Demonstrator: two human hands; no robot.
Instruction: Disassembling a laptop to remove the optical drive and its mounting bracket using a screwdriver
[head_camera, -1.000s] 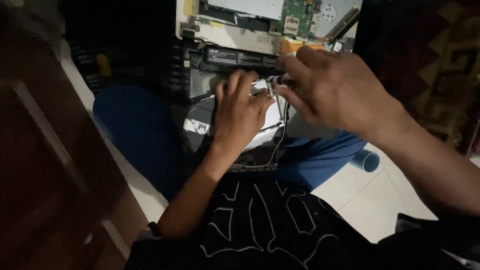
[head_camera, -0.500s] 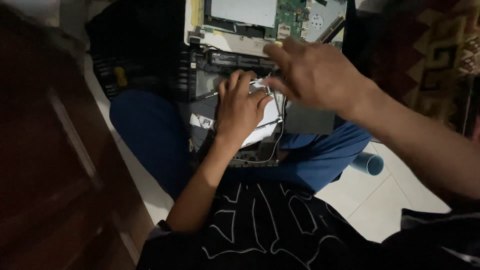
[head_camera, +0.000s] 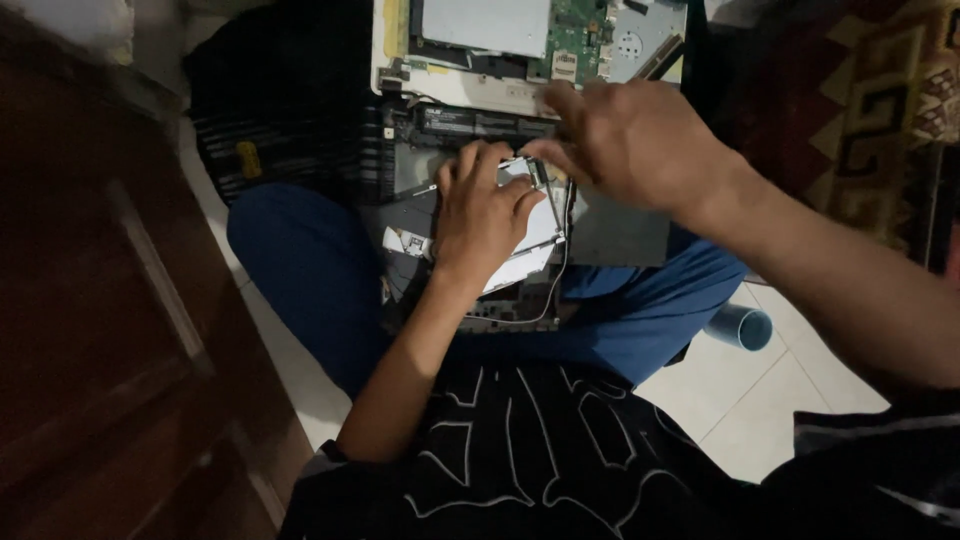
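Note:
An opened laptop base lies across my lap, its dark inner frame exposed. My left hand rests flat on a silver flat drive inside it, fingers spread over the part. My right hand hovers just right of it, thumb and forefinger pinched at a small part near the drive's top corner; what they pinch is too small to tell. Thin black cables loop beside the drive. A second opened unit with a green circuit board and a metal plate lies beyond.
A dark wooden cabinet stands close on the left. A dark cloth or bag lies at upper left. A patterned rug covers the right. A pale blue tube lies on white floor tiles.
My right hand has slid a little down and left toward the drive's corner. My left hand stays pressed on the drive. The view has shifted slightly.

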